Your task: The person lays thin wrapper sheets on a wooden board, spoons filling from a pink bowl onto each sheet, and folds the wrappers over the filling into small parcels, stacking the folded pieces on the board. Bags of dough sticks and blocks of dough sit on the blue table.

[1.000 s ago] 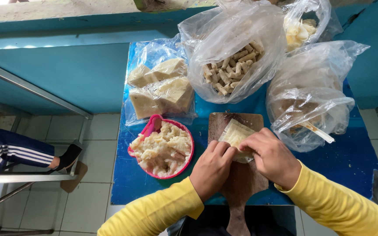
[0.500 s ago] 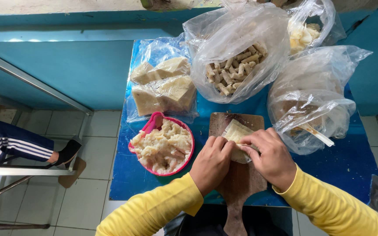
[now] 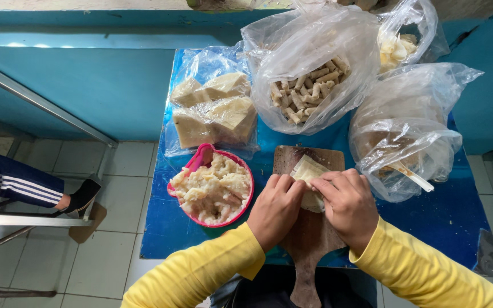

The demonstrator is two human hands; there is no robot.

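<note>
Both my left hand point(image 3: 275, 210) and right hand point(image 3: 346, 206) have fingers pinching the pale wrapper point(image 3: 309, 174) on the wooden board point(image 3: 309, 239); I'd roll it tight and even, edges tucked.

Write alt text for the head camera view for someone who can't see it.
Seen from above, a left hand and right hand in yellow sleeves press a pale wrapper on a wooden board. A pink bowl of filling sits left of it, with clear bags of food behind on a blue table.
</note>
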